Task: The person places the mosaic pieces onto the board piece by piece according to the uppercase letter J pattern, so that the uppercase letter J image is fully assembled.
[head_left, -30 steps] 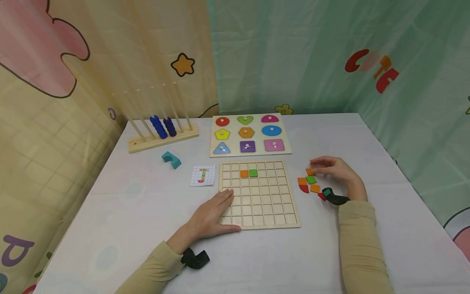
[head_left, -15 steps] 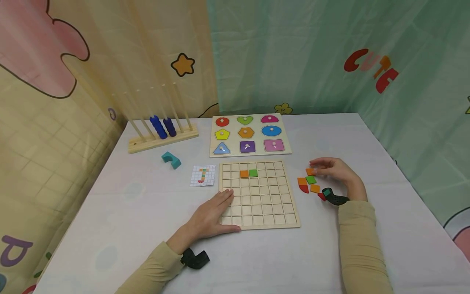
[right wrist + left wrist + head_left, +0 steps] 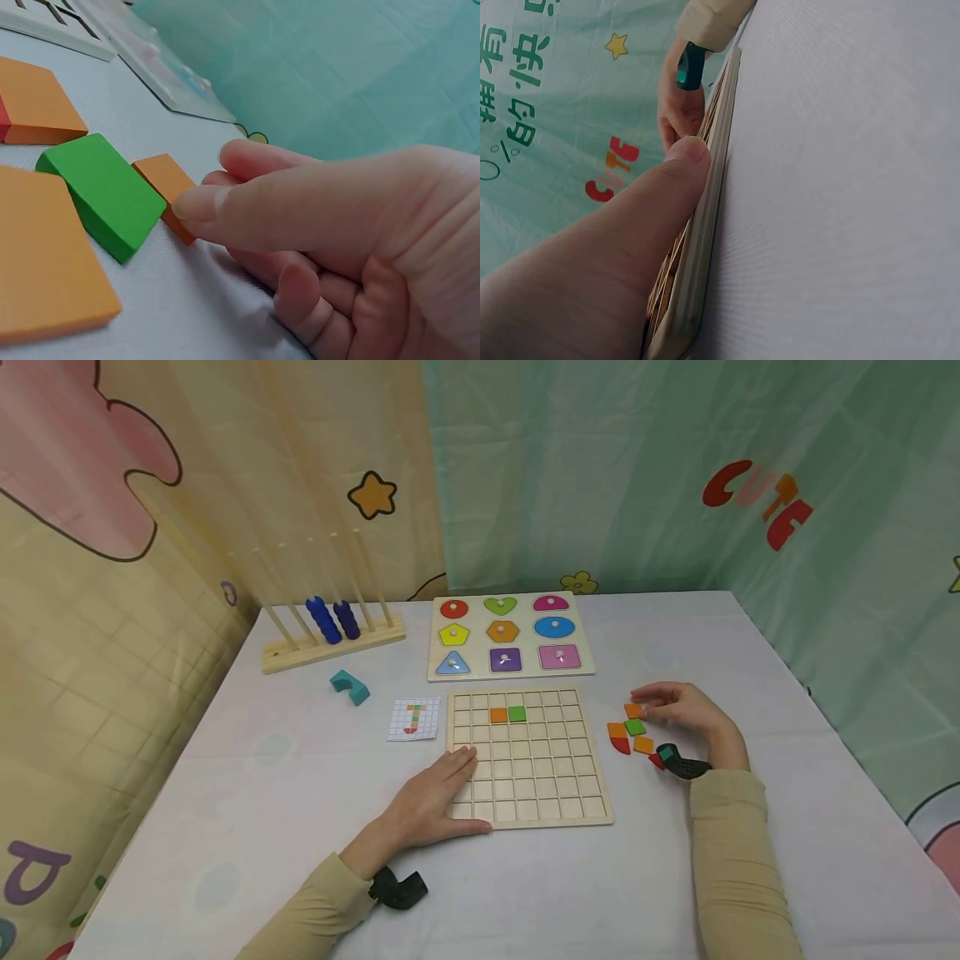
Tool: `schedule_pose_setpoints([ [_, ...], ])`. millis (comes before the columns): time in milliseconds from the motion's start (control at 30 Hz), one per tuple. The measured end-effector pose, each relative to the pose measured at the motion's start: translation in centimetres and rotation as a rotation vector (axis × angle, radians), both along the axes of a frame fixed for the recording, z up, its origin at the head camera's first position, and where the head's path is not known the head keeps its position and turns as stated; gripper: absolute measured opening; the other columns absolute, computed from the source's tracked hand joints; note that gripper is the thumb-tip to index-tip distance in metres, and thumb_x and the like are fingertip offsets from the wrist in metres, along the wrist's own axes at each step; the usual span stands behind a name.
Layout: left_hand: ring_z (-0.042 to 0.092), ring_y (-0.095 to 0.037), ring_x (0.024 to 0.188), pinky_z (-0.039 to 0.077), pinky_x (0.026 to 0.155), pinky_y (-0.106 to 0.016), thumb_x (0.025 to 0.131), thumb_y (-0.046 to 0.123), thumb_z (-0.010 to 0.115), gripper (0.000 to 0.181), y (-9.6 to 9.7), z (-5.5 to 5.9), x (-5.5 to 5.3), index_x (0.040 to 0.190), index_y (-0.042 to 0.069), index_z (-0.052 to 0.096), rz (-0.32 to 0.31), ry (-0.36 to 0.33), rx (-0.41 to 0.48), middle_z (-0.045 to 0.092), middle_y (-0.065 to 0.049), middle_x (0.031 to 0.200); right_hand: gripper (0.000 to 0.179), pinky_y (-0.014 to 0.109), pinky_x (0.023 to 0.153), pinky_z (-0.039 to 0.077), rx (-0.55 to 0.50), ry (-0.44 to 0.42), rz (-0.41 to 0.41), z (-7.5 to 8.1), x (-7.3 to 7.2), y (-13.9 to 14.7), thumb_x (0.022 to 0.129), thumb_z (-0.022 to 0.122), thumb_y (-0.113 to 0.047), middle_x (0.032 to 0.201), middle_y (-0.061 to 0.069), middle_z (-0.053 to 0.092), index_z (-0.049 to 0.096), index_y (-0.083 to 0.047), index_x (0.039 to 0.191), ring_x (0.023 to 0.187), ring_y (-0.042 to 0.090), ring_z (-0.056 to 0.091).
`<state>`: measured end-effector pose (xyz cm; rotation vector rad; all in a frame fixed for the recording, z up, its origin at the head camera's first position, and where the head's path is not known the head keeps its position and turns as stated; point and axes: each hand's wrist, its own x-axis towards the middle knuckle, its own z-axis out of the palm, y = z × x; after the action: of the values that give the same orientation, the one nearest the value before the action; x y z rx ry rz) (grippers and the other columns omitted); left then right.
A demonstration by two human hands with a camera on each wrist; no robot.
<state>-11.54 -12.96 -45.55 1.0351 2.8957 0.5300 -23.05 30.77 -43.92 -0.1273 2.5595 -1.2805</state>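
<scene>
Orange tile (image 3: 163,175) is pinched by the right hand (image 3: 688,710), while the left hand (image 3: 430,800), fingers together, thumb apart, rests on a board (image 3: 536,768).

Totals eight tiles (image 3: 634,727).
Counts four orange tiles (image 3: 498,716), two green tiles (image 3: 517,714), two red tiles (image 3: 621,746), one grid board (image 3: 549,789), one card (image 3: 414,719), nine knobbed shapes (image 3: 555,627), one peg rack (image 3: 322,652), one teal block (image 3: 358,691).
</scene>
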Motion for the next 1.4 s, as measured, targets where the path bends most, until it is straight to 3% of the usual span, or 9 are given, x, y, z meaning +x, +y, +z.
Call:
schedule_pose_setpoints([
  [433, 0.022, -0.017, 0.140, 0.019, 0.113, -0.030, 0.078, 0.074, 0.050, 0.099, 0.0, 0.0, -0.1, 0.143, 0.000, 0.035, -0.012, 0.011, 0.009, 0.029, -0.010, 0.151, 0.037, 0.027, 0.072, 0.049, 0.092, 0.013, 0.020, 0.9, 0.0, -0.9, 0.085, 0.068, -0.014, 0.108, 0.016, 0.064, 0.061, 0.001, 0.118, 0.086, 0.024, 0.053],
  [767, 0.022, -0.019, 0.140, 0.022, 0.113, -0.032, 0.078, 0.074, 0.051, 0.099, 0.0, -0.1, 0.0, 0.144, 0.001, 0.035, -0.002, 0.009, 0.003, 0.029, -0.010, 0.151, 0.027, 0.028, 0.068, 0.047, 0.115, 0.033, 0.023, 2.6, -0.4, -3.0, 0.083, 0.071, -0.017, 0.090, 0.010, 0.062, 0.062, 0.001, 0.101, 0.080, 0.024, 0.053],
  [1100, 0.022, -0.018, 0.140, 0.020, 0.113, -0.031, 0.078, 0.073, 0.051, 0.099, 0.0, -0.1, -0.1, 0.143, 0.000, 0.035, -0.014, 0.019, 0.011, 0.029, -0.011, 0.151, 0.026, 0.031, 0.077, 0.050, 0.039, 0.183, 0.057, 4.4, -0.5, -8.5, 0.086, 0.069, -0.020, 0.097, 0.013, 0.066, 0.066, -0.001, 0.104, 0.087, 0.026, 0.058],
  [1400, 0.022, -0.018, 0.140, 0.021, 0.113, -0.031, 0.078, 0.074, 0.049, 0.100, 0.0, -0.1, -0.1, 0.144, 0.001, 0.034, -0.007, 0.007, 0.007, 0.029, -0.010, 0.151, 0.020, 0.035, 0.078, 0.053, -0.057, 0.259, 0.044, 3.2, -0.3, -13.7, 0.089, 0.066, -0.018, 0.098, 0.011, 0.068, 0.068, -0.004, 0.103, 0.087, 0.024, 0.061],
])
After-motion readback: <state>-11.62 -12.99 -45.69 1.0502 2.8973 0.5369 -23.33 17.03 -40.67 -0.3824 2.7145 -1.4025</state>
